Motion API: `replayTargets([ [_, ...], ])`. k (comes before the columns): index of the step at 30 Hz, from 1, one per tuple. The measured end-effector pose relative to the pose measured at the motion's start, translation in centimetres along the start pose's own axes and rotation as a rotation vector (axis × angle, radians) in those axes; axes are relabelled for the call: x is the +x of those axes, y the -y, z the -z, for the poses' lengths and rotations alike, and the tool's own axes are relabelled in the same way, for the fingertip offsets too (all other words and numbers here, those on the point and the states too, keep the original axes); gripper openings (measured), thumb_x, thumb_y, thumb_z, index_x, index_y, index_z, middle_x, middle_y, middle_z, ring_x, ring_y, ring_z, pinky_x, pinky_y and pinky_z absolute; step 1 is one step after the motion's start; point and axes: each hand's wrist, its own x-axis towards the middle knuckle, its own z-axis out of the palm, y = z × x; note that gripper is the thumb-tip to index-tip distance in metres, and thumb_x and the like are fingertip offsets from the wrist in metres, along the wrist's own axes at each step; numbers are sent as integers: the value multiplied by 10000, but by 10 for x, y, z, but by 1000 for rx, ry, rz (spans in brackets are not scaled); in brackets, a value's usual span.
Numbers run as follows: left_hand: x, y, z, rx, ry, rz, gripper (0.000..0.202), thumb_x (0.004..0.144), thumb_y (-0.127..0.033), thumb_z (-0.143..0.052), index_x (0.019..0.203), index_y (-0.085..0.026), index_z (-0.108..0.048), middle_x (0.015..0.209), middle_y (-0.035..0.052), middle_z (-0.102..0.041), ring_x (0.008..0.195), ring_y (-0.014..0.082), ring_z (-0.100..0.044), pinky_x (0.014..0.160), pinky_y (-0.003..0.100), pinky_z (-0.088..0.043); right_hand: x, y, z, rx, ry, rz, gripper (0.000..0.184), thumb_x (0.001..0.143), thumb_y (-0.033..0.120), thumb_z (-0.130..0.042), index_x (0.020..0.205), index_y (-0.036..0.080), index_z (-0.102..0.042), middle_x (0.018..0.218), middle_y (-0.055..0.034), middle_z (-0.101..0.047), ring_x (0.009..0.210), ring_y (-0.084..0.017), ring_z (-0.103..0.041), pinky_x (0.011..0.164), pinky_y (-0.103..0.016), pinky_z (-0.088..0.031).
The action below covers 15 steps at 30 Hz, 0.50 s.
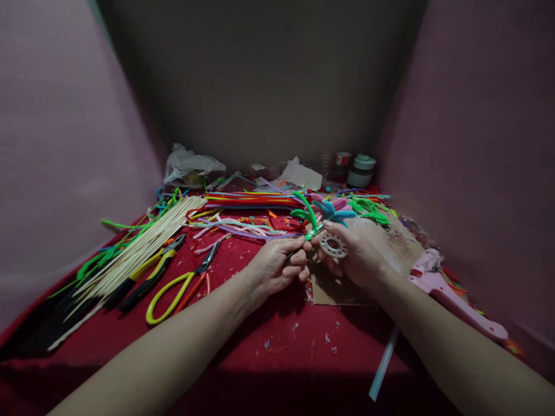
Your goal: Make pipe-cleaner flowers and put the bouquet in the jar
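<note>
My left hand (281,263) is closed in a pinch on the green stem of a pipe-cleaner flower (333,211). The flower has blue and pink petal loops, and green fuzzy leaves rise beside them. Closed around a white plastic ring with round holes (333,245), like a tape spool, is my right hand (359,251). A shiny green strip (315,231) shows between the two hands, close to the stem. My fingers cover part of the stem. A piece of brown cardboard (338,289) lies below my right hand.
Wooden sticks (143,254), pliers (150,274) and scissors (186,289) lie at left. Pipe cleaners (255,200) stretch across the back. A pink glue gun (455,300) with a glue stick (384,364) lies at right. Jars (362,170) and a plastic bag (191,164) stand behind.
</note>
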Motion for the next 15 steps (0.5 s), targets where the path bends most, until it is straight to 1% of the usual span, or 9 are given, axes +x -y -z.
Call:
replayTargets([
  [3, 4, 3, 4, 138, -36, -33, 237, 859, -244, -408, 704, -119, -535, 416, -75, -364, 282, 35, -268, 404, 207, -368, 0, -2, 0, -53, -43, 78, 354, 762, 483, -523, 626, 158, -555, 432, 14, -490, 306, -77, -361, 269, -198, -216],
  [5, 3, 1, 3, 352, -149, -112, 204, 835, -275, -457, 714, -130, -535, 480, -37, -447, 347, 69, -383, 410, 205, -349, 1, -2, 1, -54, -57, 56, 331, 752, 479, -533, 646, 167, -561, 441, 10, -502, 314, -84, -374, 278, -206, -222],
  [7, -7, -7, -2, 639, -321, -313, 116, 769, -257, -567, 729, -149, -549, 585, -4, -521, 485, 105, -483, 461, 199, -347, 3, -2, 2, -54, -54, 25, 316, 745, 474, -535, 640, 177, -566, 466, -7, -527, 329, -93, -391, 288, -217, -236],
  [8, -17, -14, -4, 782, -408, -468, 95, 712, -214, -634, 756, -162, -567, 649, 0, -544, 566, 112, -499, 512, 194, -354, 3, -2, 3, -55, -47, 12, 309, 744, 467, -533, 629, 182, -567, 479, -17, -538, 335, -97, -396, 293, -223, -243],
  [9, -30, -21, -6, 921, -454, -605, 127, 680, -202, -668, 775, -172, -589, 711, 9, -562, 645, 124, -504, 566, 198, -360, 4, -2, 3, -58, -36, 2, 303, 746, 459, -528, 618, 187, -569, 492, -27, -547, 341, -100, -398, 298, -230, -250],
  [10, -45, -28, -7, 1061, -484, -669, 115, 698, -212, -657, 796, -179, -605, 757, 18, -573, 699, 135, -504, 619, 207, -361, 4, -3, 4, -63, -23, -3, 299, 749, 451, -522, 609, 191, -573, 504, -36, -556, 346, -103, -398, 302, -237, -255],
  [12, -80, -40, -2, 1330, -568, -650, 126, 759, -251, -597, 870, -193, -616, 778, 25, -589, 703, 145, -508, 662, 228, -352, 5, -4, 5, -73, -5, 0, 289, 753, 440, -516, 611, 199, -588, 530, -47, -571, 355, -108, -403, 310, -247, -261],
  [14, -114, -46, 11, 1620, -714, -480, 160, 786, -316, -555, 878, -193, -601, 815, 45, -599, 716, 172, -522, 671, 257, -346, 6, -6, 6, -74, 4, 13, 292, 760, 450, -509, 627, 207, -600, 539, -48, -574, 360, -111, -408, 315, -249, -260],
  [15, -128, -45, 20, 1770, -793, -347, 203, 798, -353, -528, 908, -191, -584, 865, 63, -601, 744, 193, -531, 671, 273, -347, 6, -7, 7, -69, 14, 4, 291, 759, 456, -509, 633, 210, -601, 535, -46, -571, 358, -112, -409, 312, -248, -254],
])
